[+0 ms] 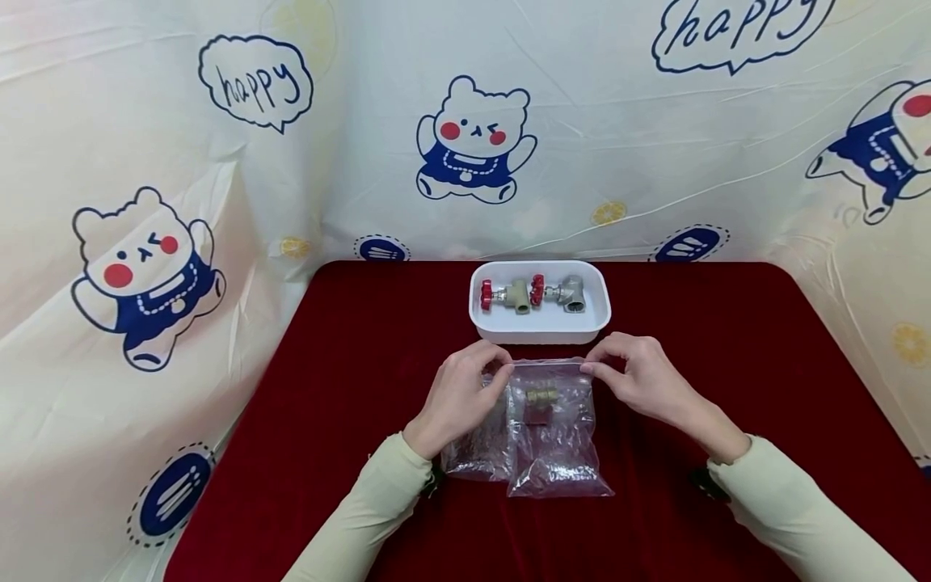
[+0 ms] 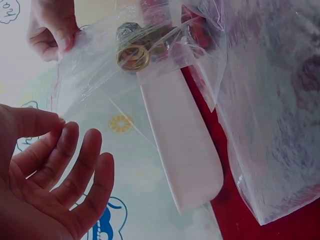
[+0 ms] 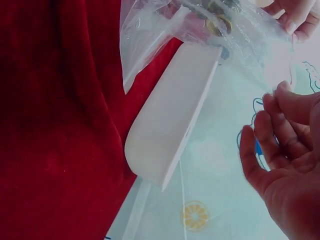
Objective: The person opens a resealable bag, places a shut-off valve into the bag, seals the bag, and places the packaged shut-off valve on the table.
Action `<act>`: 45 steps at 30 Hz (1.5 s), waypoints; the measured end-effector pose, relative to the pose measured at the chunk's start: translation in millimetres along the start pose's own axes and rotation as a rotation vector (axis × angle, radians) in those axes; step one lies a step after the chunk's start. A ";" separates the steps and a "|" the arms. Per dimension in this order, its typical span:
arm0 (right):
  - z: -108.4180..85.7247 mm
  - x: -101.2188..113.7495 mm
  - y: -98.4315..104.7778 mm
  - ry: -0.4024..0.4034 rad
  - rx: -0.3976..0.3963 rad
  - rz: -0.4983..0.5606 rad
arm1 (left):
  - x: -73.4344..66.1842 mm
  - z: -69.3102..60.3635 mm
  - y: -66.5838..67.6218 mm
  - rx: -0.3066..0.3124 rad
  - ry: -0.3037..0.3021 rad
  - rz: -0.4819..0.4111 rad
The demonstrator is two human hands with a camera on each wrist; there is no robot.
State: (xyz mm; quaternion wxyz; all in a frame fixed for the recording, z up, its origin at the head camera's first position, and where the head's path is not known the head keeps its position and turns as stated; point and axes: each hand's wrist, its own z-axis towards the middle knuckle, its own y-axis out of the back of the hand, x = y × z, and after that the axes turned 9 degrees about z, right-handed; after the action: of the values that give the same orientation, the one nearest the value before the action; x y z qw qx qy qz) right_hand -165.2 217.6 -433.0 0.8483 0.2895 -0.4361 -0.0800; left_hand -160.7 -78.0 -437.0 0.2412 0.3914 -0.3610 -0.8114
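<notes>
A clear plastic bag [image 1: 556,461] hangs by its top edge between both hands, with a brass-coloured fitting with a red part [image 1: 541,396] inside. My left hand [image 1: 463,394] pinches the bag's upper left corner between thumb and index finger; my right hand [image 1: 650,383] pinches the upper right corner the same way. In the left wrist view the fitting's round brass opening [image 2: 133,57] shows through the film, and the other fingers of the left hand [image 2: 60,175] are spread. The right wrist view shows the right hand [image 3: 287,145] at the bag's edge.
Behind the bag, a white tray [image 1: 540,335] holds two red-handled valves, one olive [image 1: 518,297] and one grey [image 1: 571,293]. Another clear bag [image 1: 480,449] lies left of the held one, partly behind the left hand. A dark red cloth [image 1: 349,347] covers the table.
</notes>
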 end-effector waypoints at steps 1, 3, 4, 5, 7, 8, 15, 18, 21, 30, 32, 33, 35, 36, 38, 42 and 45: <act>-0.2 -0.3 -0.2 0.008 0.002 0.004 | 0.3 -0.1 -0.3 0.001 0.002 0.001; -0.7 -0.2 -0.3 0.016 0.002 -0.002 | 1.0 -0.1 -0.4 0.004 0.003 0.001; -0.8 0.8 -0.2 0.018 0.004 -0.009 | 1.3 0.2 -0.2 0.010 -0.001 -0.002; -0.4 2.1 -0.5 0.011 0.009 -0.029 | 1.5 0.5 0.3 0.016 -0.006 -0.006; 2.1 6.1 -1.7 -0.013 0.028 -0.056 | 1.8 2.7 1.5 0.030 -0.024 -0.023; 4.3 9.0 -2.9 -0.029 0.042 -0.066 | 1.6 4.4 2.2 0.039 -0.032 -0.029; 28.0 25.9 -23.0 -0.003 0.163 -0.149 | -4.4 20.7 -5.6 0.164 -0.130 0.055; 33.6 27.3 -31.8 0.066 0.168 -0.186 | -6.4 22.8 -11.0 0.172 -0.167 0.093; 34.3 27.9 -35.7 0.121 0.148 -0.207 | -6.3 21.0 -13.1 0.130 -0.179 0.102; 30.6 23.1 -26.4 0.143 0.144 -0.161 | -3.5 16.3 -5.4 0.084 -0.131 0.077; 28.0 19.9 -21.9 0.133 0.128 -0.138 | -3.8 16.9 -4.6 0.088 -0.114 0.076; 26.9 18.5 -20.1 0.132 0.120 -0.123 | -3.9 17.0 -3.8 0.086 -0.107 0.081; 25.6 16.4 -18.3 0.136 0.116 -0.100 | -3.5 17.1 -2.7 0.078 -0.092 0.091; 25.1 15.3 -18.1 0.138 0.119 -0.092 | -3.3 16.6 -2.3 0.075 -0.085 0.095; 24.4 14.3 -18.1 0.137 0.124 -0.076 | -3.0 15.3 -1.5 0.074 -0.071 0.092; 23.1 14.6 -16.2 0.099 0.132 -0.056 | -3.8 12.9 -0.2 0.086 -0.058 0.074; 24.2 17.2 -13.6 0.060 0.156 -0.061 | -3.8 11.2 4.4 0.095 -0.041 0.071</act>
State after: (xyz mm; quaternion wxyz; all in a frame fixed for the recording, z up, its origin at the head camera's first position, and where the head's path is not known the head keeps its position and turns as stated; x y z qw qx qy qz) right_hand -172.1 189.6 -417.7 0.8330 0.3698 -0.4066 -0.0629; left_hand -167.1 -73.7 -427.1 0.2434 0.3726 -0.4176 -0.7922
